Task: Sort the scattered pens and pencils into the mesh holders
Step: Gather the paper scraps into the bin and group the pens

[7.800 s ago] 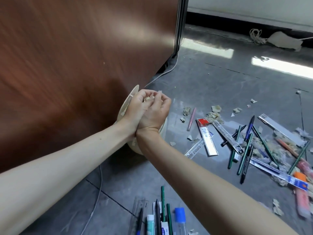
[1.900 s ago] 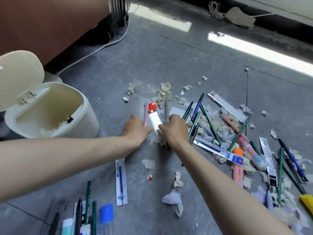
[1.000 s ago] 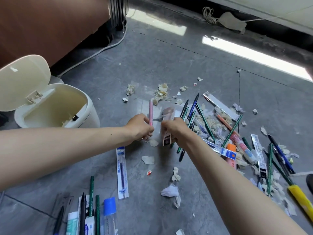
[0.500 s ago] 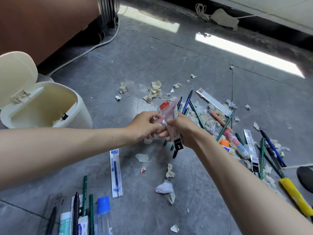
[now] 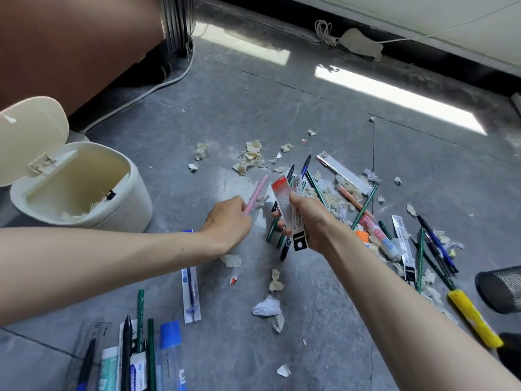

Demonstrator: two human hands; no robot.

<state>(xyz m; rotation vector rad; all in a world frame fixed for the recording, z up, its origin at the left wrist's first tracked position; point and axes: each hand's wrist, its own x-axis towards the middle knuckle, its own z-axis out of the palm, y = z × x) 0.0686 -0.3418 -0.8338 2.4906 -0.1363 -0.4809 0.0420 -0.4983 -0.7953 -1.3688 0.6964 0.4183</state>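
On the packet (image 5: 282,194) in right hand (image 5: 310,218), print blurs.

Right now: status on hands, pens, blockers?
Left hand grips slim pink pen. Right hand grips red-topped clear plastic packets. Black mesh holder at frame's right edge, apart from both hands. Torn paper scraps litter the floor.

That mesh holder (image 5: 501,292), far right of the bin (image 5: 124,213), clipped by the edge. The pens (image 5: 127,354) below the bin run off the bottom. The pink pen (image 5: 256,193): tail buried in the left hand (image 5: 228,221); packet (image 5: 283,203) print unreadable.
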